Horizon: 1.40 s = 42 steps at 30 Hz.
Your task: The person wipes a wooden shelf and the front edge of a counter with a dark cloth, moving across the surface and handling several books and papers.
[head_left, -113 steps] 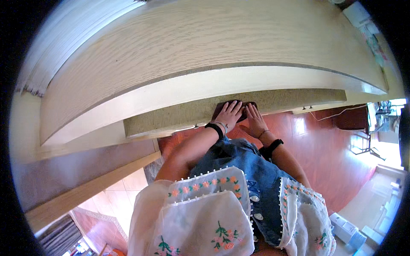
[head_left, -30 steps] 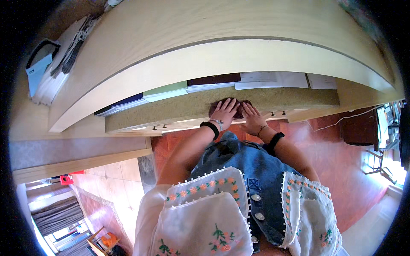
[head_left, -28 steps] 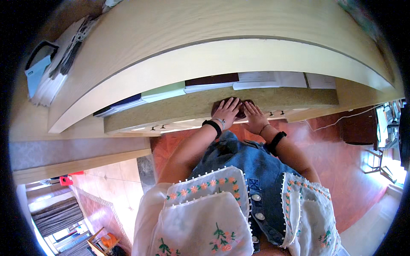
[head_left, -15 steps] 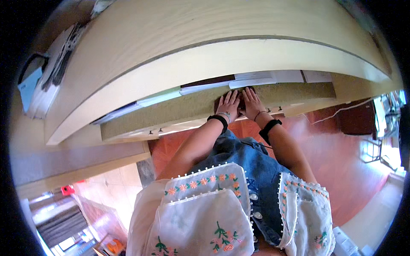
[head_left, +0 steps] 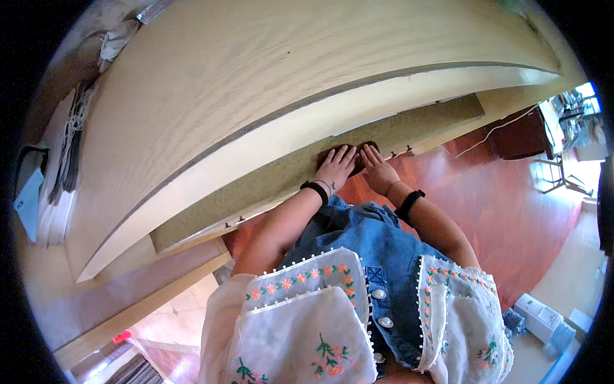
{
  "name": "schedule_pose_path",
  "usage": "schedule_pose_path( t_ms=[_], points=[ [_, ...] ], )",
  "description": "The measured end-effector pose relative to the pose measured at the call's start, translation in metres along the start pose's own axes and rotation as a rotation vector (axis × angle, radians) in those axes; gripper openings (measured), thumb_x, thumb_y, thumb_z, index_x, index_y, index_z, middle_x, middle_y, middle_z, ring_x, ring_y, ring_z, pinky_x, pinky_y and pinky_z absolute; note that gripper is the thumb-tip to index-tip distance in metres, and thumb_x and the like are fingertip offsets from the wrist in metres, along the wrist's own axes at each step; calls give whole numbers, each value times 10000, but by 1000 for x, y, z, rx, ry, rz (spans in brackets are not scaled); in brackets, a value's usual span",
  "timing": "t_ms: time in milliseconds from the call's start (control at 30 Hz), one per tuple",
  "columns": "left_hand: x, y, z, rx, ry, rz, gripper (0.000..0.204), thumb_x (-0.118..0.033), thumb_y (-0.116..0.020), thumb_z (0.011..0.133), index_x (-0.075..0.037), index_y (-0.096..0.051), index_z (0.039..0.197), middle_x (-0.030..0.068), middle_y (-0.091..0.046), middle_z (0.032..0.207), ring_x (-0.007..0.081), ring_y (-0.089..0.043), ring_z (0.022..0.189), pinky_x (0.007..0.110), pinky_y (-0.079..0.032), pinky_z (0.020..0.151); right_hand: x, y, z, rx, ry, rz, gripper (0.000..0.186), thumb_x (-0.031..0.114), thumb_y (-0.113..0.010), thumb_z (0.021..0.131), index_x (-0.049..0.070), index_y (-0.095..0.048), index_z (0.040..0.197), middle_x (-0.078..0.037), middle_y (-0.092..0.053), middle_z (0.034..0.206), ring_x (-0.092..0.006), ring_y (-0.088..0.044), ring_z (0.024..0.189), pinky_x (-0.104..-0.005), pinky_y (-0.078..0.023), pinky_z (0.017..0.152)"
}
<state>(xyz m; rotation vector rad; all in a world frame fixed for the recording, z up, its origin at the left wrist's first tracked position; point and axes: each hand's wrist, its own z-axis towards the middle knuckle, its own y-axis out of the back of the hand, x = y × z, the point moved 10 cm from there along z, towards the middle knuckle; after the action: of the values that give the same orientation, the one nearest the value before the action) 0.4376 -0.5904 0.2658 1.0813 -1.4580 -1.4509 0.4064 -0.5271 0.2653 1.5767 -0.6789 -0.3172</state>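
Note:
Both my hands lie on a dark brown, flat, soft-looking piece [head_left: 325,155] that could be a cloth; most of it is hidden beneath them. It rests on an olive-tan ledge [head_left: 256,193] under a pale wooden top. My left hand [head_left: 336,166] is laid flat with its fingers stretched forward. Just right of it, my right hand [head_left: 378,170] is also flat, fingertips on the brown piece's right part. Neither hand is wrapped round anything. Dark bands circle both wrists.
The wood-grained top [head_left: 307,77] with its cream front edge [head_left: 256,147] overhangs the ledge. Small dark knobs [head_left: 409,150] stick out along the ledge's front. Stacked papers [head_left: 57,173] stand at far left. A white cable [head_left: 489,133] hangs near a dark cabinet [head_left: 521,136] at right.
The view has turned, so the wooden top and ledge slant more steeply. The books behind the ledge are now almost hidden. Both hands stay flat on the brown piece.

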Motion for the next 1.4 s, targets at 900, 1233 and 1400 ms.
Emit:
schedule_pose_path(
  t_ms=[900,1233,1400],
  points=[
    [-10,-5,61,-90,343,-127,361,-231,-491,825,-25,-503,1123,121,-148,1455,300,-133,1340,499,-135,1073,-61,35,25,-131,246,-18,602,275,-531,796,4,-352,1303,-149,-322,1381,-278,-274,1298,-394,-180,1086],
    [-27,-2,95,-4,466,-184,457,-255,-497,841,27,-438,1196,141,-105,1459,327,-105,1344,509,-132,1070,-101,34,27,-78,278,33,625,315,-519,796,26,-339,1321,-137,-293,1404,-268,-258,1309,-394,-206,1073],
    [-49,-8,130,85,506,-183,443,-233,-492,841,19,-437,1201,136,-107,1460,320,-110,1345,514,-132,1068,-141,40,10,-88,275,41,612,297,-524,795,32,-347,1318,-126,-296,1404,-263,-258,1308,-393,-202,1076]
  ],
)
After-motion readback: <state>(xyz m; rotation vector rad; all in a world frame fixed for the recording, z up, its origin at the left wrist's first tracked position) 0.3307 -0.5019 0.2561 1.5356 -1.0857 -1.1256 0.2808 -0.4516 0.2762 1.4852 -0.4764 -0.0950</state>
